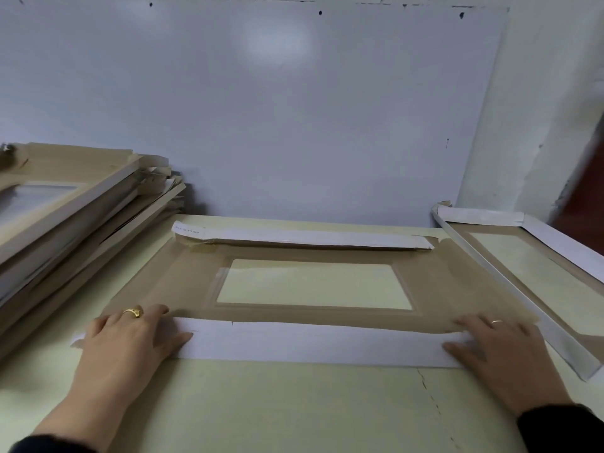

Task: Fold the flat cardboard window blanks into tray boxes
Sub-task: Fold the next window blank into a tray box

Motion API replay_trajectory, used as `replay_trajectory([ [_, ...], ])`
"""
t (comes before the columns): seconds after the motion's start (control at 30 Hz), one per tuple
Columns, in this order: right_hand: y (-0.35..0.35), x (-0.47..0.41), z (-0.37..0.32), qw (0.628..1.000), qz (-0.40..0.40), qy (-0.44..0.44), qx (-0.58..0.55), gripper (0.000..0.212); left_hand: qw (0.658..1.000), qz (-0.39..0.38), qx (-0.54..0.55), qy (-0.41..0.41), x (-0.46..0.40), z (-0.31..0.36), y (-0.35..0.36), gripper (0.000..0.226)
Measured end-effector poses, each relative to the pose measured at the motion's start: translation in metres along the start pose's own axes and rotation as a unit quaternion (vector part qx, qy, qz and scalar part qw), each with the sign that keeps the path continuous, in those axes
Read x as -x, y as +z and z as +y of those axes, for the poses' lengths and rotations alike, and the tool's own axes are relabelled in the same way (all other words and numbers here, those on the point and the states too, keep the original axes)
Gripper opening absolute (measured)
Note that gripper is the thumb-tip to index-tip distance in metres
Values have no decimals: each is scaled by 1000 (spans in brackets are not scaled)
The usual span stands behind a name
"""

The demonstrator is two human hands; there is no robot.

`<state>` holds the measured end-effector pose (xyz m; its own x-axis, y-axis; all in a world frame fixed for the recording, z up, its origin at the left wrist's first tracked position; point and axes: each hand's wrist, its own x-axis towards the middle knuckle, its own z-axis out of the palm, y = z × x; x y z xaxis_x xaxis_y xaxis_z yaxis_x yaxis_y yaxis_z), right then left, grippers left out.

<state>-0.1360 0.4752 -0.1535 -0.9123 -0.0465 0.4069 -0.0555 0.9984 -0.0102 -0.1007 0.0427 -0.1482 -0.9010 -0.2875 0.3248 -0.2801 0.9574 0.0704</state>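
stretching away from both sets of fingers, a pale yellow-green worktop [294, 407] is seen, smooth and matt, crossed by a thin dark crack below the right hand [503, 358]. behind it a glossy white panel [294, 109] is propped against the wall, marked by a soft glare and a few dark specks.

a flat window blank [434, 289] of brown cardboard is laid on the worktop just beyond the fingers, its rectangular window covered by clear film through which the worktop is seen. its near flap [310, 343], white on the showing face, is folded over and pressed flat by both hands: the left hand [130, 341] is spread on one end, the right on the other, fingers straight and relaxed, nothing gripped. a gold ring is worn on each hand. the far flap [310, 238], also white, is folded inward.

outward of the left fingers a slanted stack of blanks [65, 217] is piled. outward of the right fingers a partly folded tray [536, 273] with raised white edges is lying.
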Motion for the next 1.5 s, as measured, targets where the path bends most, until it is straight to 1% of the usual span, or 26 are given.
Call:
replay_trajectory([
  [0.07,0,0,-2,999,-8,-40,29,39,1000,-1,5,21,2,5,2,39],
  [0.1,0,-1,-5,997,-3,-67,31,43,999,14,6,48,4,9,1,40],
  [0.17,-2,1,-19,991,14,-132,3,33,992,36,23,120,7,22,0,41],
  [0.2,-2,1,-29,987,17,-160,-26,33,985,38,54,162,9,33,1,47],
  [0.23,0,1,-40,980,7,-190,-55,39,973,28,94,210,13,46,1,51],
  [0.27,-1,1,-53,973,-12,-215,-83,42,957,33,121,262,18,61,1,49],
  [0.33,-1,2,-80,955,-75,-248,-147,44,921,12,146,362,28,90,6,36],
  [0.37,5,1,-91,946,-97,-259,-172,45,911,-10,145,385,32,102,8,32],
  [0.4,12,1,-98,937,-120,-265,-191,46,909,-43,139,390,35,112,8,32],
  [0.43,17,0,-103,933,-139,-270,-195,47,910,-65,135,385,35,119,10,37],
  [0.47,20,-1,-105,931,-147,-268,-198,46,909,-75,154,380,33,121,17,42],
  [0.53,21,-2,-102,929,-160,-258,-211,46,913,-111,172,352,28,115,26,49],
  [0.57,21,-3,-95,928,-168,-255,-213,45,916,-109,174,344,26,109,27,50],
  [0.7,17,-6,-61,924,-177,-227,-250,45,918,-120,215,310,15,72,22,49],
  [0.83,9,-1,-26,925,-175,-151,-302,44,926,-112,258,251,5,35,16,45],
  [1.0,1,6,7,938,-174,-76,-291,38,936,-123,276,178,0,-3,13,36],
  [1.07,0,7,15,946,-160,-51,-278,33,939,-126,281,156,-1,-11,11,27],
  [1.17,-4,7,17,958,-92,-30,-269,17,948,-83,272,144,-3,-14,6,12],
  [1.2,-5,7,16,962,-74,-28,-263,20,951,-66,264,147,-4,-13,3,12],
  [1.27,-4,7,15,969,-49,-18,-242,33,957,-36,250,146,-4,-14,0,18],
  [1.37,-2,6,17,974,-30,17,-224,32,969,-16,233,83,-4,-20,-1,23],
  [1.43,0,3,17,971,-33,45,-234,29,975,-16,217,35,-7,-24,2,34],
  [1.5,2,1,15,968,-37,73,-236,34,980,-21,200,2,-10,-25,5,44],
])
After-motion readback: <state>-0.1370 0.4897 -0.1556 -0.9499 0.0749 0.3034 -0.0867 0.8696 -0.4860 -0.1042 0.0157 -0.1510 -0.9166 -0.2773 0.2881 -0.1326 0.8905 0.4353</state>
